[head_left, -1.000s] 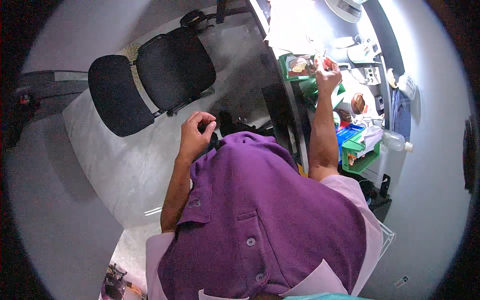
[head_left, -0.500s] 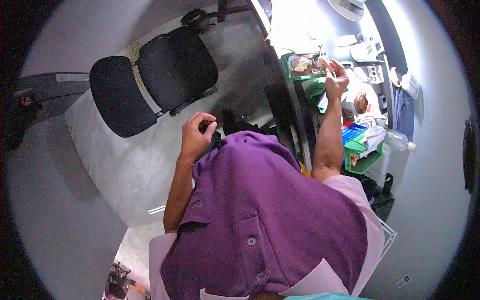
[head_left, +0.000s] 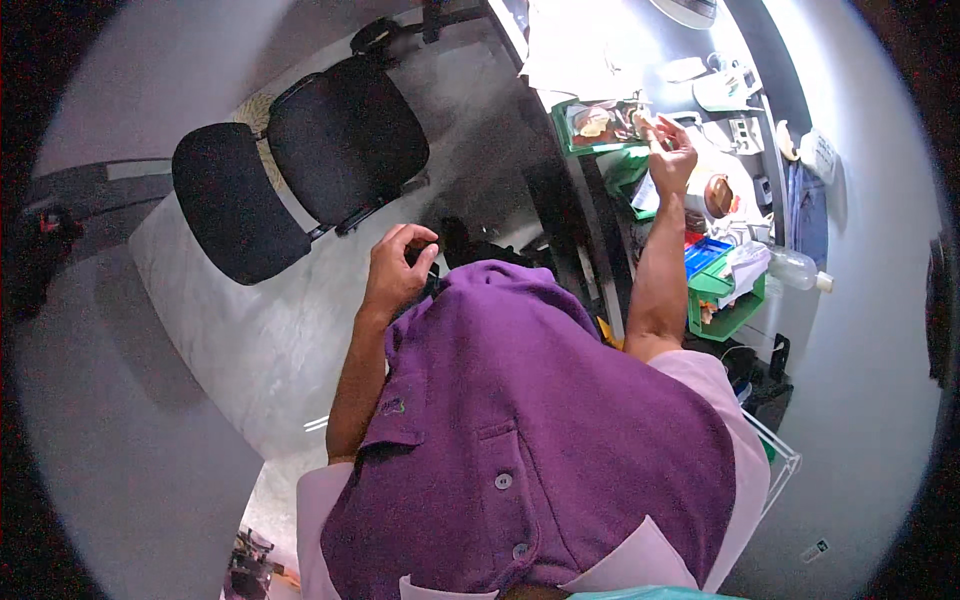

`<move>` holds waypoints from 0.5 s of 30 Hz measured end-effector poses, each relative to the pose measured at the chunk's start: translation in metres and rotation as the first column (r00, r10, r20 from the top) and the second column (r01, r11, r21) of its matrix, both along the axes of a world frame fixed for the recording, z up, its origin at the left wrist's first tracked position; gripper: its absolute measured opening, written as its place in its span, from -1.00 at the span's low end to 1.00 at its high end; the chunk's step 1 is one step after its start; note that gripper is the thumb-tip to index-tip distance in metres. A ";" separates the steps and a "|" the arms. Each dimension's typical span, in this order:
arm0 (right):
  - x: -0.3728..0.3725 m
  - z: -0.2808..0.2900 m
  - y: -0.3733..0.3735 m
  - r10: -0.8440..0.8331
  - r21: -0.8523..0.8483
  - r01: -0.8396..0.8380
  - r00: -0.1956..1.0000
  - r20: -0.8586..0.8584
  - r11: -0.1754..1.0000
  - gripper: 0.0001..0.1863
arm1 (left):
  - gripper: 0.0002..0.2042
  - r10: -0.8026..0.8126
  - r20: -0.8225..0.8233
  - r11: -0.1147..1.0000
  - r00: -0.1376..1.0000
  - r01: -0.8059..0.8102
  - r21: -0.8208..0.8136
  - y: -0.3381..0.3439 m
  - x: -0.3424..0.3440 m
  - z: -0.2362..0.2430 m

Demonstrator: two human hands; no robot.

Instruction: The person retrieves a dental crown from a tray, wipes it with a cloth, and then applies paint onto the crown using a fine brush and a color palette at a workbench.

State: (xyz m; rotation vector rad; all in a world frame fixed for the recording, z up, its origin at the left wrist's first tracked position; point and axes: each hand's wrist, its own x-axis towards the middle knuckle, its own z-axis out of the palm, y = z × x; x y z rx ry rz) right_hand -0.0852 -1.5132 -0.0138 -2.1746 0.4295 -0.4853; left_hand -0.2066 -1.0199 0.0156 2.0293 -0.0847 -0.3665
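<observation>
My right hand (head_left: 674,158) is stretched forward over the bright worktop, beside a green tray (head_left: 602,150) that holds pale and brownish pieces. Its thumb and fingertips come together at the tray's right end, around something small and pale that glare keeps me from making out. My left hand (head_left: 398,268) hangs in the air at the left of my purple shirt, away from the worktop. Its fingers are loosely curved with the thumb apart, and nothing shows in them.
Near my right forearm are a blue tray (head_left: 706,257), a green bin (head_left: 738,318) with white plastic in it, and a clear bottle (head_left: 793,268). A brown rounded object (head_left: 718,195) lies behind them. A black chair (head_left: 345,145) stands at the left on the pale floor.
The view has shifted slightly, so the worktop things sit a little further left. My right hand stays by the green tray's end, and my left hand keeps its loose curve.
</observation>
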 end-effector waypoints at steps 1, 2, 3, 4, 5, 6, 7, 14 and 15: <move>0.000 -0.001 0.001 0.021 -0.028 -0.021 1.000 0.004 0.999 -0.59 | -0.85 -0.008 -0.016 1.000 1.000 0.008 -0.011 -0.001 0.001 -0.001; 0.000 -0.001 0.003 0.000 -0.008 0.000 1.000 -0.011 1.000 -0.59 | -0.85 -0.015 -0.031 1.000 0.999 0.014 -0.022 -0.002 0.002 -0.001; 0.000 -0.002 0.005 -0.016 0.018 0.016 1.000 -0.024 1.000 -0.58 | -0.84 -0.029 -0.023 0.999 0.999 0.029 -0.015 -0.004 0.003 -0.002; -0.001 -0.001 0.006 0.010 0.015 -0.010 1.000 0.004 1.000 -0.59 | -0.84 -0.043 -0.014 0.999 0.999 0.043 -0.008 -0.005 0.005 -0.002; -0.003 -0.001 0.008 0.018 0.016 -0.018 1.000 0.017 1.000 -0.59 | -0.84 -0.055 -0.020 0.998 0.998 0.055 0.006 -0.005 0.006 -0.002; -0.004 0.000 0.010 0.040 0.019 -0.041 0.998 0.043 0.999 -0.59 | -0.84 -0.058 -0.029 0.998 0.998 0.058 -0.001 -0.006 0.006 -0.002; -0.005 0.001 0.011 0.028 -0.012 -0.028 0.999 0.034 1.000 -0.59 | -0.84 -0.059 -0.049 0.998 0.997 0.059 -0.002 -0.007 0.007 -0.001; -0.007 0.005 0.020 -0.005 -0.085 0.005 1.000 0.003 0.996 -0.57 | -0.83 -0.059 -0.024 0.998 0.998 0.059 -0.001 -0.006 0.004 0.001; -0.007 0.005 0.021 0.007 -0.088 -0.005 1.000 0.014 0.996 -0.58 | -0.83 -0.060 -0.025 0.998 0.998 0.060 0.015 -0.005 0.004 0.000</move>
